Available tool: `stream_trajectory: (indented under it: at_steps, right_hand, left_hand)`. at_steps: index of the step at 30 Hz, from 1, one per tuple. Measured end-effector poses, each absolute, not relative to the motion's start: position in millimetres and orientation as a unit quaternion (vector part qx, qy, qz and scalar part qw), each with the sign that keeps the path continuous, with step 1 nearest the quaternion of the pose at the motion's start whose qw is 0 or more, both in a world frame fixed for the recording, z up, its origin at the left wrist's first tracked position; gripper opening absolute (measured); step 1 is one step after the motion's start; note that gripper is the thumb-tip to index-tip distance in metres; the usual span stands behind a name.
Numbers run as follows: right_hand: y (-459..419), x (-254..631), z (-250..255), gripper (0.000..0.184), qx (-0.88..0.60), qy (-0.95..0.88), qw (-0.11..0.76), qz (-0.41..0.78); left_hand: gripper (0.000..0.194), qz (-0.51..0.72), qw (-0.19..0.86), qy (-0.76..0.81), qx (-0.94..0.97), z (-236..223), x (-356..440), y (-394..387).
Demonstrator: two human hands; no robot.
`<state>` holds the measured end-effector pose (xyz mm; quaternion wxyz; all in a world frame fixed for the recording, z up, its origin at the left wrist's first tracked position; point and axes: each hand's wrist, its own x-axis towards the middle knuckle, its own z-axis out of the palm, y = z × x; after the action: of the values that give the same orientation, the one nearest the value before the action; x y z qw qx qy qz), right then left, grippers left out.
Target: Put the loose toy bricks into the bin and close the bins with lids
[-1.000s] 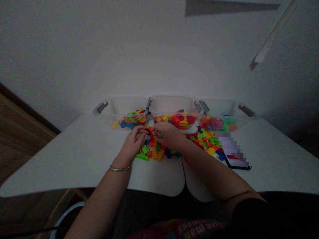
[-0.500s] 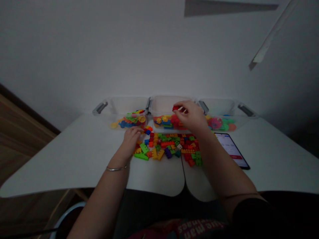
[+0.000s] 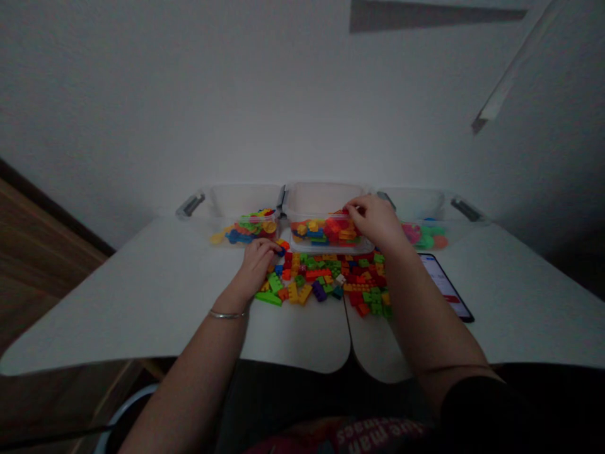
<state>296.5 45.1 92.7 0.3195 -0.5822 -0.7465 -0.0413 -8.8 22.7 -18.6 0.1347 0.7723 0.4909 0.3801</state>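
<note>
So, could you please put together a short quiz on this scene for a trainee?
1. Which hand is over the middle clear plastic bin?
2. True or false: the phone lies to the left of the loose plastic bricks.
3. What is worn on the left wrist?

Key:
1. The right hand.
2. False: it lies to their right.
3. A thin metal bangle.
</note>
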Motion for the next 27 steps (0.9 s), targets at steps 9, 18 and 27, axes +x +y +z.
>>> stream_trajectory:
  at_steps: [9,18,27]
  right_hand:
    - [43,292,92,0.035,-0.592,-0.751,0.287,-0.066]
    - [29,282,98,0.025,-0.484,-0.776,0.402,-0.046]
    - [13,252,96,0.023,-0.365,-0.858,0.361,-0.003]
  left_hand:
    - [0.033,0.299,0.053,0.660,0.687,-11,-23,19]
    - [0.041,0.195,0.068,0.677,0.706,-16,-25,20]
    - [0.029,0.237,0.065,0.678,0.693,-21,-24,23]
